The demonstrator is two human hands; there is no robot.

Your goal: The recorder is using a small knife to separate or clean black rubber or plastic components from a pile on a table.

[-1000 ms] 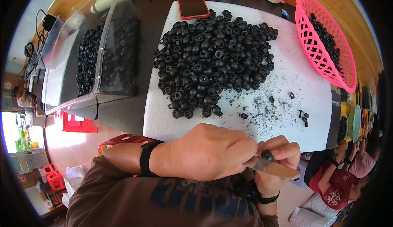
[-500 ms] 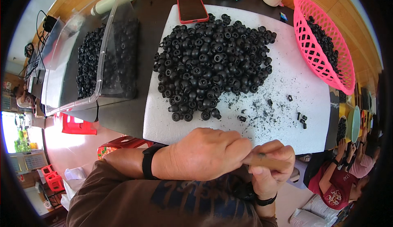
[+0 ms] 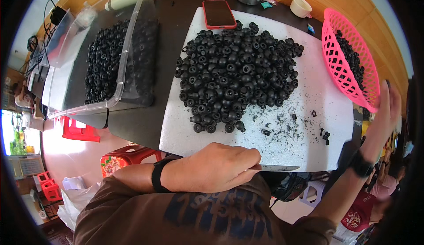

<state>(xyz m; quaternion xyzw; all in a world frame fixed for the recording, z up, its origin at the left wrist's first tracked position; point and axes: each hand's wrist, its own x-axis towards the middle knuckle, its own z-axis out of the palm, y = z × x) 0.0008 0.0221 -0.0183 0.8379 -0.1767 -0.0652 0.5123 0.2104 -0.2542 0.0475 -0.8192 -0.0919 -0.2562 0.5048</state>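
Knife (image 3: pixel 282 168) is gripped in the left hand (image 3: pixel 216 167), its fingers closed around the hidden handle; the blade points right along the near edge of the white foam board (image 3: pixel 309 81). The right hand (image 3: pixel 388 106) is extended to the far right, at the near end of the pink basket (image 3: pixel 370 99); its fingers point away from the body, and from where I stand I cannot tell whether they hold anything. Black round parts (image 3: pixel 238 68) lie heaped on the board, with dark shavings (image 3: pixel 285 128) scattered to the right of the heap. Small black pieces (image 3: pixel 351 62) rest inside the basket. A clear bin (image 3: pixel 125 55), also containing black parts, stands on the left. A red-edged phone (image 3: pixel 218 14) lies just beyond the heap.
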